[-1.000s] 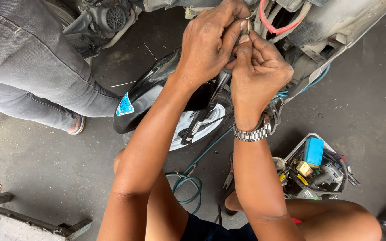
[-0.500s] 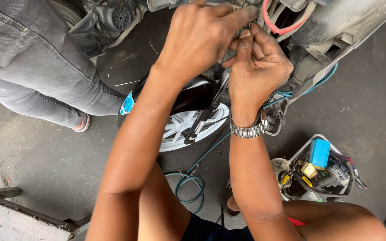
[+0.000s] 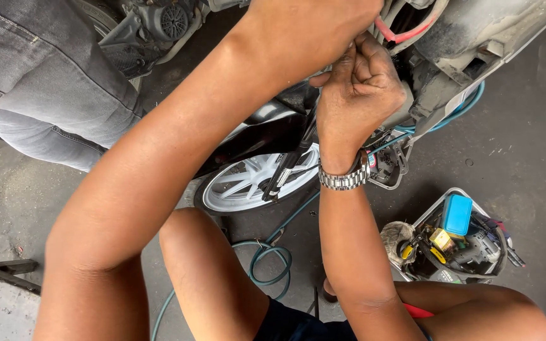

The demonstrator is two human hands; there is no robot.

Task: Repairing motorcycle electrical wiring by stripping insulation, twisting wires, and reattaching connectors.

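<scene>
head view: both hands meet at the motorcycle's underside [image 3: 475, 38]. right hand [image 3: 358, 88] is a closed fist beside the red cable [image 3: 406, 33], contents hidden. left hand [image 3: 314, 31] covers the same spot, grip unclear. tool tray [image 3: 456, 240] sits on the floor at right.

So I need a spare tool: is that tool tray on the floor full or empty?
Full. The tool tray is crowded with tools, a blue box and yellow pieces on top.
</scene>
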